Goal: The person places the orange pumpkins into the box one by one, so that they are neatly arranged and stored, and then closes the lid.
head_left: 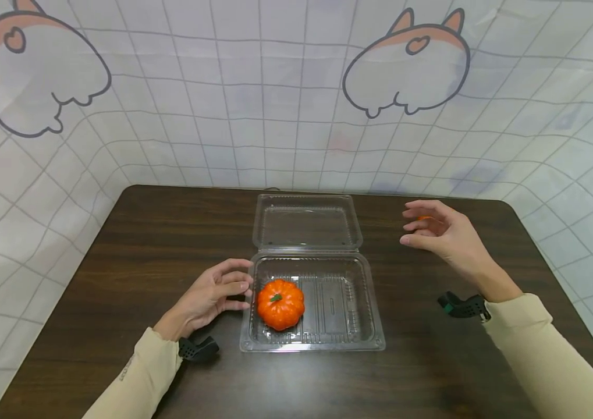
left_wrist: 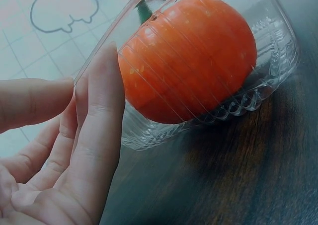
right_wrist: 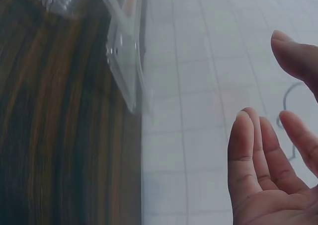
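Observation:
A clear plastic clamshell container (head_left: 312, 347) lies on the table, its lid (head_left: 306, 226) folded back flat behind it. Inside, against the left side, sits an orange pumpkin (head_left: 283, 308) with a green stem. My left hand (head_left: 209, 295) pinches the container's left rim between thumb and fingers; the left wrist view shows the rim between them, with the pumpkin (left_wrist: 194, 61) just beyond the clear wall. To the right of the lid, my right hand (head_left: 445, 233) hovers with its fingers loosely bent and nothing in them. A small orange thing (head_left: 424, 218) shows behind those fingers, mostly hidden.
The dark wood-grain table (head_left: 170, 233) ends at the back against a white grid-patterned curtain (head_left: 286, 116) with cartoon animal drawings. The curtain also encloses both sides. Each wrist carries a black strap, and the sleeves are cream.

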The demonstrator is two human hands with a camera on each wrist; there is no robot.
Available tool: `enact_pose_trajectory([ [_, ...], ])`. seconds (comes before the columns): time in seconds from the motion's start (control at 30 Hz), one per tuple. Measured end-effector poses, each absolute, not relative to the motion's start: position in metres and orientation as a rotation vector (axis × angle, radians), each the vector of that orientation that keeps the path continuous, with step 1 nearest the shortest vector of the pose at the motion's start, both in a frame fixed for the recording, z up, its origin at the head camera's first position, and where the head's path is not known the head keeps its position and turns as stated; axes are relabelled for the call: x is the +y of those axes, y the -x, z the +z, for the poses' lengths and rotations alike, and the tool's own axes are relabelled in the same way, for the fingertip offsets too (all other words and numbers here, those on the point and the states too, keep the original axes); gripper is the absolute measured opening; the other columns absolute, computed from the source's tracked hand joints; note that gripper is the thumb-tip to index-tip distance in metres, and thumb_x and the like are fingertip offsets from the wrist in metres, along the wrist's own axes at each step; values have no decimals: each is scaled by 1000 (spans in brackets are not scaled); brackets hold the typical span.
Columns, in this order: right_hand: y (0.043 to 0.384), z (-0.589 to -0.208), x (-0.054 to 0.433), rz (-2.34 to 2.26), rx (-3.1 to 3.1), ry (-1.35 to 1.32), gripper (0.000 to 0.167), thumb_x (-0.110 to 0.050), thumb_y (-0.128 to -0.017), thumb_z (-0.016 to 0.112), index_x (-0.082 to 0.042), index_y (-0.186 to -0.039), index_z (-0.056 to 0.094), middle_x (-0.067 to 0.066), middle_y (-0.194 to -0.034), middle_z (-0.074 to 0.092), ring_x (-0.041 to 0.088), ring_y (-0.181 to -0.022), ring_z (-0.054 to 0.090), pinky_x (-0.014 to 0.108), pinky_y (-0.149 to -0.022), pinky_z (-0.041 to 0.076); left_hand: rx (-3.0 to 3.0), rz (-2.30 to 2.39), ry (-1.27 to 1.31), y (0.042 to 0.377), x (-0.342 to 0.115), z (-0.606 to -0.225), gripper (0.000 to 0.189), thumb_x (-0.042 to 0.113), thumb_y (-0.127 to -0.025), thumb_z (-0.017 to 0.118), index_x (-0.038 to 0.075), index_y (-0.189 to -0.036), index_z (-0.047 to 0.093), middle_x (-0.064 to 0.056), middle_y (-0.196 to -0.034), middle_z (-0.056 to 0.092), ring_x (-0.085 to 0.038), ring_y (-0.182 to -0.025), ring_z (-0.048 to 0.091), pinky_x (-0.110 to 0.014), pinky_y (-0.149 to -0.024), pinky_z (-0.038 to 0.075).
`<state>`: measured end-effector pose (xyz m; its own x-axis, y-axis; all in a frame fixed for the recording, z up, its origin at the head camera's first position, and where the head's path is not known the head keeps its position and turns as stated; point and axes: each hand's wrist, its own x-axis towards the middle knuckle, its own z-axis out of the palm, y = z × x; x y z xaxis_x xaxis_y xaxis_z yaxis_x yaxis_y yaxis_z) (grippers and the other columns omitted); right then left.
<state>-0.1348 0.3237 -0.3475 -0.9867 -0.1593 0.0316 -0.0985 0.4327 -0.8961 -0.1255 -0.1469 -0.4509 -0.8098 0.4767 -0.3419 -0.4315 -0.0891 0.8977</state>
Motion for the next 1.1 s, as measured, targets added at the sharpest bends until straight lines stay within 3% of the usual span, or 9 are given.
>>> enact_pose_trajectory([
  [0.3, 138, -351, 352, -1596, 2677, 111, 59, -18, -92, 80, -22, -145, 55, -13, -136, 64, 1, -113, 69, 14, -88, 57, 1557, 1965, -55, 125, -148, -452, 48, 8, -98, 70, 16, -140, 50, 5, -106, 70, -13, -93, 72, -33, -83, 66],
  [0.67, 141, -364, 382, -1781, 2620, 71, 60, -3, -90, 79, -15, -144, 55, -17, -129, 67, 1, -107, 72, 11, -86, 57, 1521, 1984, -50, 125, -148, -450, 46, 5, -98, 68, 18, -138, 50, 4, -106, 69, -12, -92, 72, -32, -82, 66],
  [1.1, 142, -385, 414, -1706, 2708, -50, 65, -13, -91, 80, -20, -149, 51, -14, -132, 64, -8, -102, 70, 7, -84, 55, 1505, 1998, -63, 126, -148, -450, 43, 4, -98, 68, 19, -136, 52, 5, -105, 69, -11, -91, 73, -32, -81, 66],
])
